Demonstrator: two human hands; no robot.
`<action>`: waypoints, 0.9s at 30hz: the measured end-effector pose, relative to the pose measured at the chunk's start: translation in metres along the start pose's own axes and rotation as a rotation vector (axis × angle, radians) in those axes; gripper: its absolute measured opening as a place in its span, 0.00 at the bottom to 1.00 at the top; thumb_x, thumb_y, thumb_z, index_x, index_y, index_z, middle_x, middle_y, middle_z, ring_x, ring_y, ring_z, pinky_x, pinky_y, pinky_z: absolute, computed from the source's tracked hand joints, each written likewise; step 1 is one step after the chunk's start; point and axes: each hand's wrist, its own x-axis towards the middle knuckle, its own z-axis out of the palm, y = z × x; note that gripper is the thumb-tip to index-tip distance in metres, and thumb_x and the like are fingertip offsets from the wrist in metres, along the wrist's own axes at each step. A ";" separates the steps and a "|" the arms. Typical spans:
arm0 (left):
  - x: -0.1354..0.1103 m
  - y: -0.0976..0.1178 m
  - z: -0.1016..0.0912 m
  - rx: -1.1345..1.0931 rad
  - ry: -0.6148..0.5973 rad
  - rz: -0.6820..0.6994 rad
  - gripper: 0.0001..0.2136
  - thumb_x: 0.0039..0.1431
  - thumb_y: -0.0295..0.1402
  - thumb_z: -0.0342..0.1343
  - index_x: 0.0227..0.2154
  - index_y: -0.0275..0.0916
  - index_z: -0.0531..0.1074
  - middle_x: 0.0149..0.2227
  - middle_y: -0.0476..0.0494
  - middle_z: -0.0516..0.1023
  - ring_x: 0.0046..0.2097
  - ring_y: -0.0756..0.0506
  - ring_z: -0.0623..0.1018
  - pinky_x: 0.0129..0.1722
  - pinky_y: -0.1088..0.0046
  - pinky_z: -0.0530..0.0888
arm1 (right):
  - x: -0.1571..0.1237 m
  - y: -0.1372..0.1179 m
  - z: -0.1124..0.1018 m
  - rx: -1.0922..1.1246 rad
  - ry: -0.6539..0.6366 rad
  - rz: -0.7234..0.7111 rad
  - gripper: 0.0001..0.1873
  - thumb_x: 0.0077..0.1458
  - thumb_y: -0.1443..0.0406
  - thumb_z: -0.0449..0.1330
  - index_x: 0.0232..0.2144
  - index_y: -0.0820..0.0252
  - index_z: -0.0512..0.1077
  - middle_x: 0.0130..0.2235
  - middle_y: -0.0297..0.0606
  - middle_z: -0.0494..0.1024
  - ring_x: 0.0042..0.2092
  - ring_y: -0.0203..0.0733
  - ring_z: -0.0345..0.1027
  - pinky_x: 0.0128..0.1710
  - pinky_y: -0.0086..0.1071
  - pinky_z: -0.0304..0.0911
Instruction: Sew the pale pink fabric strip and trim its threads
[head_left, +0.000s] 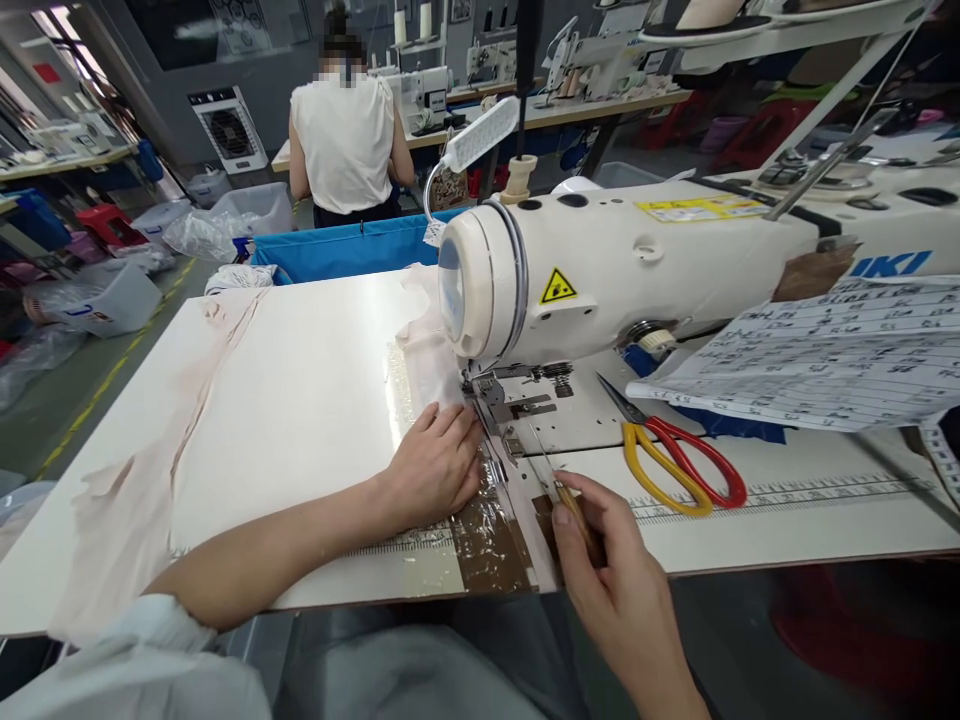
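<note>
My left hand point(437, 462) lies on a strip of pale pink fabric point(431, 365), fingers curled and pressed down just left of the presser foot point(501, 400) of a white sewing machine point(622, 270). My right hand point(607, 570) pinches a thin pointed tool with a wooden handle point(555, 480), its tip aimed toward the foot. More pink fabric point(202, 390) trails across the left of the white table point(315, 400).
Red-and-yellow scissors point(675, 455) lie right of the needle plate. A printed sheet point(825, 350) rests on the machine bed. A blue bin point(345, 250) stands behind the table. A person in a white top point(346, 140) stands at the back, facing away. Plastic crates point(105, 295) sit left.
</note>
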 end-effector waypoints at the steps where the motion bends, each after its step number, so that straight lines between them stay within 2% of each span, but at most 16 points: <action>1: 0.001 -0.001 0.000 -0.005 0.003 -0.007 0.23 0.67 0.37 0.40 0.58 0.27 0.63 0.59 0.31 0.67 0.61 0.37 0.64 0.61 0.56 0.60 | 0.002 -0.001 0.001 0.005 -0.012 -0.049 0.13 0.63 0.60 0.52 0.48 0.56 0.68 0.39 0.41 0.81 0.36 0.42 0.77 0.28 0.27 0.69; 6: 0.005 -0.007 0.000 -0.067 0.017 -0.057 0.19 0.65 0.34 0.43 0.54 0.28 0.65 0.56 0.32 0.68 0.56 0.38 0.68 0.56 0.60 0.65 | 0.017 -0.007 0.017 0.003 -0.090 -0.371 0.10 0.64 0.66 0.50 0.45 0.58 0.68 0.38 0.40 0.78 0.38 0.39 0.74 0.35 0.27 0.68; 9: 0.008 -0.009 0.000 -0.092 0.011 -0.083 0.17 0.65 0.34 0.43 0.51 0.29 0.66 0.52 0.33 0.70 0.52 0.39 0.70 0.52 0.60 0.68 | 0.025 -0.010 0.029 -0.094 -0.096 -0.500 0.10 0.65 0.67 0.50 0.45 0.61 0.69 0.36 0.40 0.77 0.35 0.39 0.73 0.32 0.27 0.66; 12: 0.008 -0.012 0.001 -0.101 0.025 -0.063 0.18 0.64 0.33 0.44 0.52 0.27 0.66 0.51 0.33 0.70 0.51 0.39 0.70 0.52 0.61 0.69 | 0.030 -0.011 0.038 -0.251 -0.057 -0.571 0.11 0.65 0.67 0.49 0.44 0.63 0.70 0.35 0.40 0.78 0.33 0.39 0.73 0.27 0.28 0.64; 19: 0.008 -0.015 0.004 -0.101 0.045 -0.041 0.18 0.61 0.29 0.46 0.52 0.26 0.67 0.53 0.32 0.71 0.52 0.39 0.70 0.54 0.61 0.69 | 0.034 -0.013 0.044 -0.467 0.000 -0.603 0.14 0.66 0.67 0.47 0.43 0.64 0.71 0.34 0.40 0.79 0.28 0.38 0.73 0.23 0.28 0.60; 27: 0.010 -0.017 0.004 -0.123 0.019 -0.089 0.19 0.63 0.30 0.44 0.54 0.29 0.66 0.54 0.33 0.70 0.53 0.39 0.69 0.52 0.60 0.69 | 0.028 -0.017 0.050 -0.592 0.008 -0.571 0.13 0.65 0.69 0.49 0.44 0.66 0.72 0.34 0.42 0.79 0.31 0.42 0.74 0.27 0.31 0.63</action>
